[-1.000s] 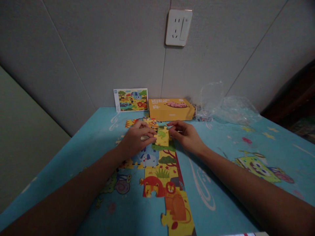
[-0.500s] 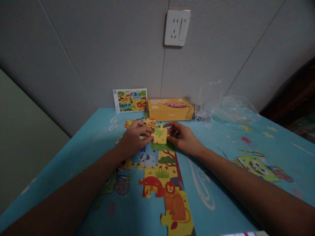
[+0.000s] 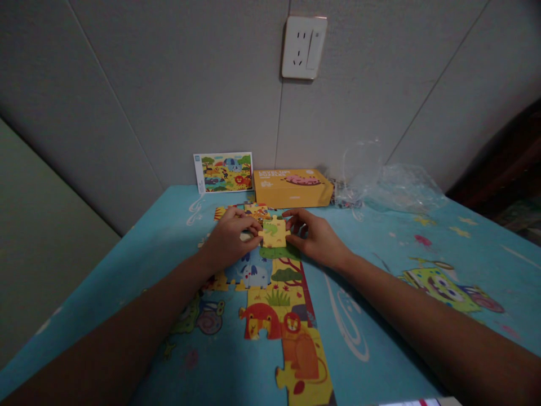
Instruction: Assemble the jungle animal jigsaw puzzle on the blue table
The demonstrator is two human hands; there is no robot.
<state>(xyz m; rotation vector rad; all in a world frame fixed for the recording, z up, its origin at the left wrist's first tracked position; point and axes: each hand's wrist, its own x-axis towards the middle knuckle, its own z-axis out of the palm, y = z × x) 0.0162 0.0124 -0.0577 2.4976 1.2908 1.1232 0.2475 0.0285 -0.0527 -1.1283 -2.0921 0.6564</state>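
Observation:
A yellow puzzle piece [image 3: 274,233] with a green animal printed on it is held up between my two hands. My left hand [image 3: 233,237] pinches its left edge, and my right hand [image 3: 313,235] has thumb and fingers at its right edge. Below and behind the piece lies the partly joined jigsaw puzzle [image 3: 281,296], with elephants, a tree and lions along its strip. My left hand covers some of the puzzle pieces at the far end.
A picture card [image 3: 224,173] leans on the wall beside a yellow puzzle box [image 3: 293,189]. A clear plastic bag [image 3: 406,186] lies to the right of it. The tablecloth [image 3: 389,338] is blue with cartoon prints. A wall socket [image 3: 304,48] is above.
The yellow piece has shifted very slightly left and tilted a little between my fingers. Both hands keep nearly the same place.

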